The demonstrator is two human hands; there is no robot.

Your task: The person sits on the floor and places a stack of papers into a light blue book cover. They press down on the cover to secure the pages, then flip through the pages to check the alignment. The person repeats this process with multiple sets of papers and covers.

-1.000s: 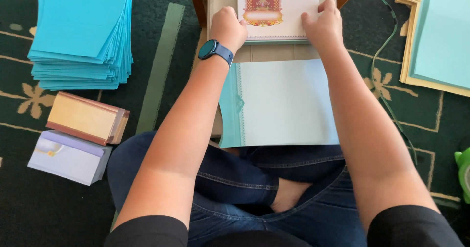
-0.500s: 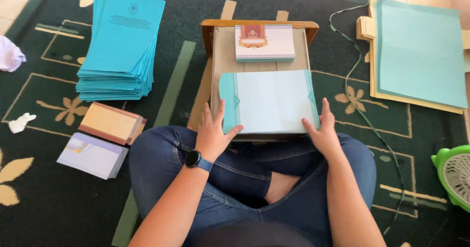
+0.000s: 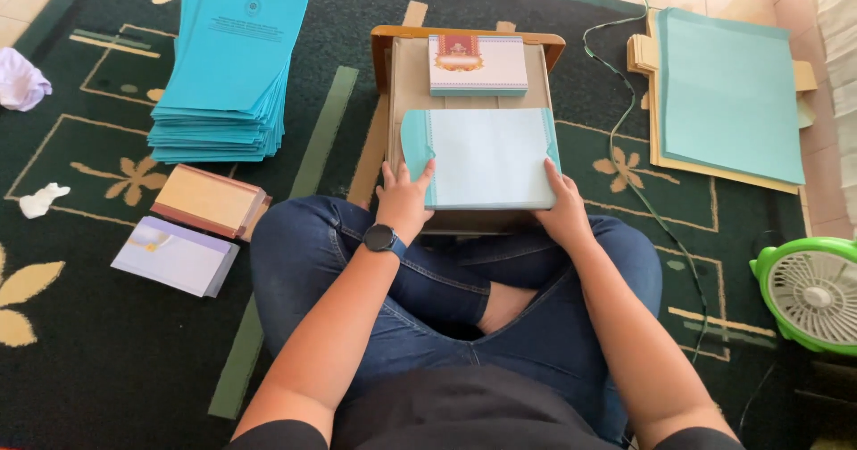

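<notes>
Both hands have come back from the small decorated card stack at the far end of the low wooden worktop to the near pile. The left hand and right hand each hold a near corner of the pale teal-edged envelope stack, grip closed lightly on it; squaring or lifting appears in hand. Left: teal booklet stack, tan packet, lavender packet. Right: teal sheets on board, green fan.
</notes>
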